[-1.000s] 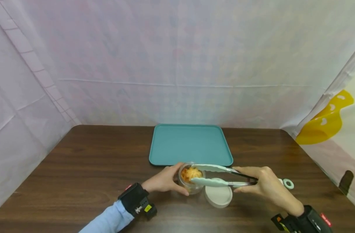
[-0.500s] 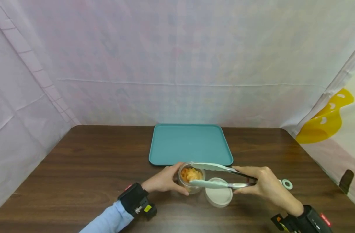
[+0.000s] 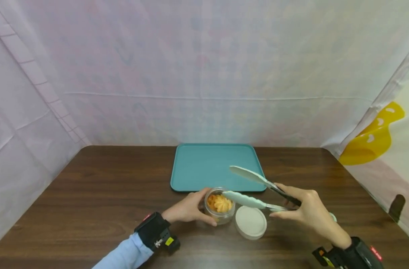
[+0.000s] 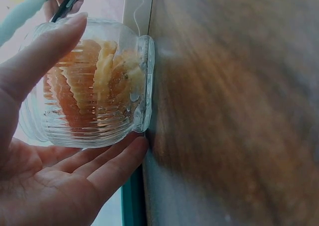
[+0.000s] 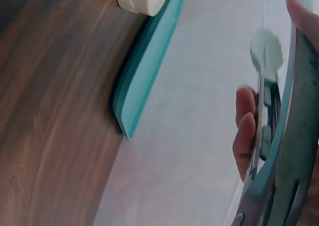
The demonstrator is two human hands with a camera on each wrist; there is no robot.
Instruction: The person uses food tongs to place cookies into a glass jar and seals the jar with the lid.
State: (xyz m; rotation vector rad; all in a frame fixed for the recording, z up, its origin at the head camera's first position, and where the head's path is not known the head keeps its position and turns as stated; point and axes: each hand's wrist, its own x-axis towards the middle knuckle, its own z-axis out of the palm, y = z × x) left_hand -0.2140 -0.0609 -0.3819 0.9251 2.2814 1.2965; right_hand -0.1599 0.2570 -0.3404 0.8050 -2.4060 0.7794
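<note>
My left hand (image 3: 191,207) grips a small clear glass jar (image 3: 221,220) around its side, thumb nearest me. Ruffled golden cookies (image 3: 222,204) fill the jar, and their stacked edges show through its ribbed wall (image 4: 89,138) in the left wrist view. With my right hand (image 3: 310,211) I hold metal tongs (image 3: 249,201) with pale mint tips, the arms spread wide and nothing between them. The lower tip hovers by the jar's right rim; the upper one points over the tray. In the right wrist view, fingers (image 5: 244,131) press along one tong arm.
A white round lid (image 3: 251,222) lies on the brown wooden table (image 3: 107,179), just right of the jar. Behind the jar is a teal rectangular tray (image 3: 208,164). A pale cloth (image 3: 204,74) hangs beyond the table's far edge.
The tongs' arms have spread wider, and the upper arm has swung up and away from over the jar. My right hand has turned slightly; my left hand stays on the jar.
</note>
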